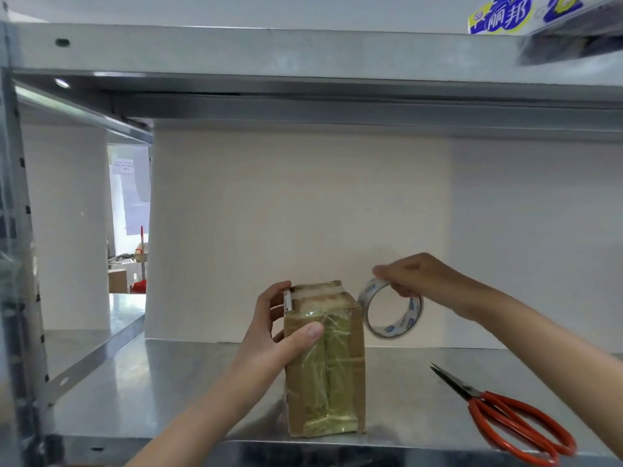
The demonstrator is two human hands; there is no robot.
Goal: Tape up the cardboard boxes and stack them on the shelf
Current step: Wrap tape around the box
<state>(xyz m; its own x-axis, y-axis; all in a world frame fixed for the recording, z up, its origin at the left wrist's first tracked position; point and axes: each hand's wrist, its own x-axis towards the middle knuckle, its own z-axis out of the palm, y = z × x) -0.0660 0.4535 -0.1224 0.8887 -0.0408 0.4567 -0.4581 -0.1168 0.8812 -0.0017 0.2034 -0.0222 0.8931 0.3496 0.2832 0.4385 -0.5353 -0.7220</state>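
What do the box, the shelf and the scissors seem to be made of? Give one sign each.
Box: brown cardboard, matt, with glossy clear tape over its front. Shelf: likely galvanised steel, grey and reflective. Scissors: dark metal blades; orange handles look plastic-coated, smooth and shiny.

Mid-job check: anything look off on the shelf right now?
The tape on the cardboard box's near face looks wrinkled, not flat. The scissors lie with orange handles at the shelf's front edge, possibly overhanging.

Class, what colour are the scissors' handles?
Orange-red handles, seen best in the head view.
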